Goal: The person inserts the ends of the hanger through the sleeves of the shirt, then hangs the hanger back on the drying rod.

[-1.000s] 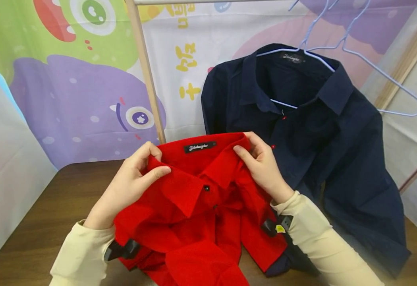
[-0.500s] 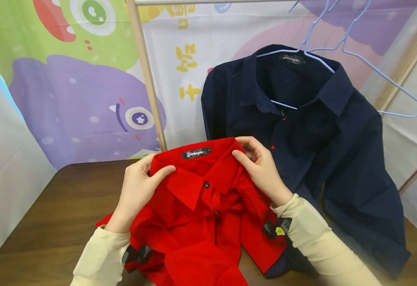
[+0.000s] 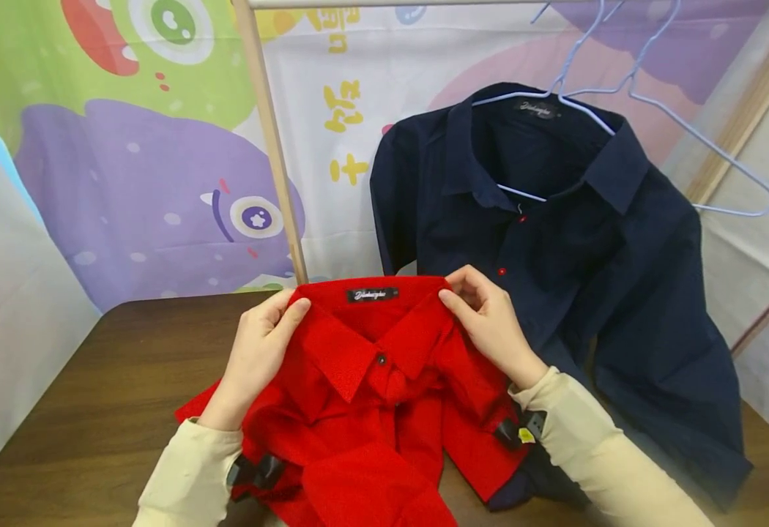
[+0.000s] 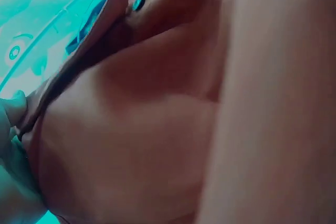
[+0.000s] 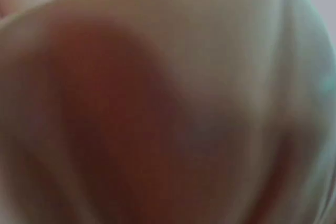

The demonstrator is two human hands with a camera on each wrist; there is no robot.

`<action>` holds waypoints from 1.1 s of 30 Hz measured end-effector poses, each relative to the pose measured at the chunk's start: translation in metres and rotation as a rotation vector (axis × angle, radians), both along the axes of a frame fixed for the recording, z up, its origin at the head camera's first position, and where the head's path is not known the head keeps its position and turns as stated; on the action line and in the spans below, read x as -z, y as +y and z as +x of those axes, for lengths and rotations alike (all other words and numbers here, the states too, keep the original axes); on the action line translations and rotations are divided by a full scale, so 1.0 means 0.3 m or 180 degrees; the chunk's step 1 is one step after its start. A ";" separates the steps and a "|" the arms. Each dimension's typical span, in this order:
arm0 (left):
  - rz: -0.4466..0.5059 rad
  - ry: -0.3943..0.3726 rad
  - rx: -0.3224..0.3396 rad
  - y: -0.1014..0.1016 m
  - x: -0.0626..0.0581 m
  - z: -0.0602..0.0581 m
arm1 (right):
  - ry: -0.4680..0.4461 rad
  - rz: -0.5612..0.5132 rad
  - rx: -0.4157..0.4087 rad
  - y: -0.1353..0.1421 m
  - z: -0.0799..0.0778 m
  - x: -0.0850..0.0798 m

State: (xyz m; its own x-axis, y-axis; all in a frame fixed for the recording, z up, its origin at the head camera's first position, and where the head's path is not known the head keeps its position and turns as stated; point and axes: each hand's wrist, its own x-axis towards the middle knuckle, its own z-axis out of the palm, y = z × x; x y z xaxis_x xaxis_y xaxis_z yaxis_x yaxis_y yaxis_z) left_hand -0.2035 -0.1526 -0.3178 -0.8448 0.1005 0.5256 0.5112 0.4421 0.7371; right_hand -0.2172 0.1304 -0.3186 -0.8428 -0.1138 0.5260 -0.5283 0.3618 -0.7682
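Observation:
A red shirt [image 3: 351, 439] with dark buttons is held up by its collar in the head view, its lower part bunched over the table. My left hand [image 3: 259, 344] pinches the left end of the collar between thumb and fingers. At the collar's other end, my right hand [image 3: 490, 318] pinches the fabric the same way. The collar stretches between them, and a black label shows inside it. In the left wrist view, close cloth with a button [image 4: 138, 3] fills most of the picture, and fingertips [image 4: 13, 107] grip its edge. Blurred cloth [image 5: 157, 103] covers the right wrist view.
Behind my right hand, a navy shirt [image 3: 556, 241] with red buttons hangs on a pale blue hanger [image 3: 576, 36]. A second hanger [image 3: 740, 150] sticks out to its right. A wooden rack post [image 3: 272, 146] stands at the back of the brown table [image 3: 108, 395].
Both hands have lowered the collar a little and drawn it straighter. My left hand has shifted its grip along the collar edge, and the collar now lies more level and symmetrical.

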 end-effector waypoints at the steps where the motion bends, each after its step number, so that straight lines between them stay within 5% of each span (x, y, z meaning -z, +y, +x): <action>1: 0.0015 -0.0027 0.0035 0.001 0.001 0.001 | -0.0042 0.0051 0.0001 0.008 0.003 0.005; 7: 0.0081 -0.0026 0.0258 0.010 0.008 0.012 | -0.0173 0.0351 -0.0061 0.053 0.020 -0.005; 14: 0.0156 -0.0007 0.0386 0.010 0.009 0.016 | 0.0780 0.0151 0.0167 0.161 0.019 -0.136; 22: 0.0082 -0.0107 0.0341 0.014 0.002 0.020 | 0.1666 -0.0134 0.0997 0.343 -0.031 -0.359; 26: 0.0062 -0.0162 0.0316 0.017 0.002 0.020 | 0.1972 0.0035 0.1503 0.455 -0.088 -0.445; 30: 0.0087 -0.0178 0.0339 0.019 0.003 0.018 | 0.1858 0.0694 0.1950 0.558 -0.140 -0.500; 33: 0.0109 -0.0181 0.0351 0.016 0.005 0.017 | 0.1410 0.1139 0.2034 0.614 -0.172 -0.518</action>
State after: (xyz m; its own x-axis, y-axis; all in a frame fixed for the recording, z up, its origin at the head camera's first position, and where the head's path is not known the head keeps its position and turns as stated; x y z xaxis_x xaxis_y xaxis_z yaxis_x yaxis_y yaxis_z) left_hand -0.1983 -0.1477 -0.3194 -0.8582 0.1774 0.4818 0.5122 0.3597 0.7799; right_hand -0.2688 0.3145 -0.1631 -0.5270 0.0912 0.8450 -0.3647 0.8737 -0.3218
